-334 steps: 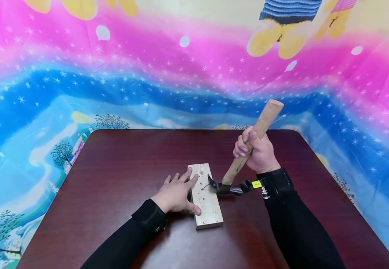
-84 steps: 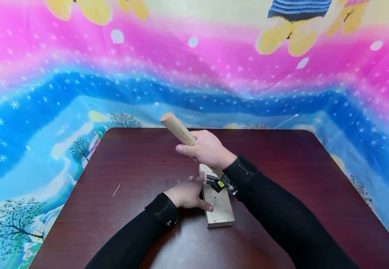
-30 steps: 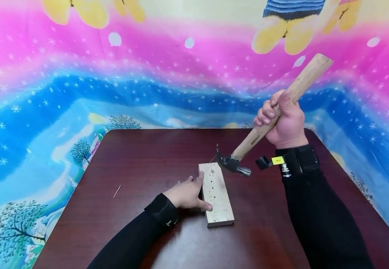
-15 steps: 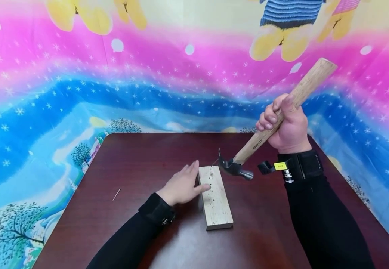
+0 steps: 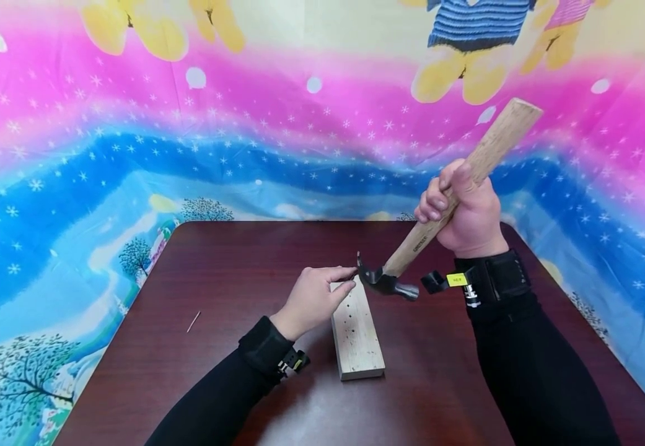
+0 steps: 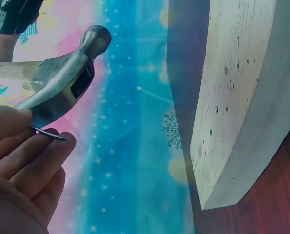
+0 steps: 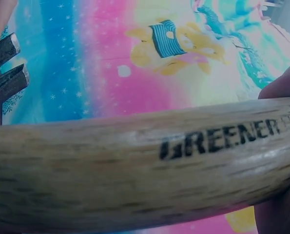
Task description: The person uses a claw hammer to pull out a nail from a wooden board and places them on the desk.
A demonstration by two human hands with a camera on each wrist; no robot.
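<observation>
My right hand (image 5: 469, 214) grips the wooden handle of a claw hammer (image 5: 380, 280), head low and handle end up. The handle, printed with "GREENER", fills much of the right wrist view. At the claw, my left hand (image 5: 312, 298) pinches a thin metal nail (image 6: 49, 132) between thumb and fingers, right by the hammer's head in the left wrist view. Beneath lies a pale wooden block (image 5: 360, 356) with several small dark holes along its top face. The hand covers part of its far end in the head view.
Another nail (image 5: 194, 322) lies on the dark red-brown table (image 5: 233, 254), left of the block. A colourful printed cloth (image 5: 277, 142) hangs behind the table and along its sides. Both wrists wear black bands with small cameras.
The hammer has pulled up from the block with a nail at its claw. My left hand has left the block's side and now pinches that nail. A nail has appeared on the table since the first frame.
</observation>
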